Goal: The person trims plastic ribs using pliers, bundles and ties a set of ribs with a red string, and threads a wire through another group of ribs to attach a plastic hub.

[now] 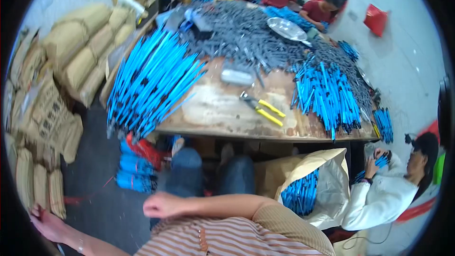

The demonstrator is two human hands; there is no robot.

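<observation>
Left hand (50,225): far outside the brown wooden worktop's (204,109) near left corner, beside slim brown paper-wrapped bundles (56,192); fingers curled, any hold cannot be told. Handling: leaning closer would likely steady this long reach.

Thin red strand (72,200): near that hand; best kept clear of the fingers.

Tied bundles of slender blue plastic sticks (135,175): on dark floor (99,170), below the worktop's near left corner.

Right hand (161,205): over the lap, fingers loosely folded, no object visible.

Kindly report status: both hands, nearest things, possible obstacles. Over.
Left hand near beige rolls, grip unclear. Right hand curled, contents hidden. Blue bundles left of knees; open sack right, possibly obstructing.
</observation>
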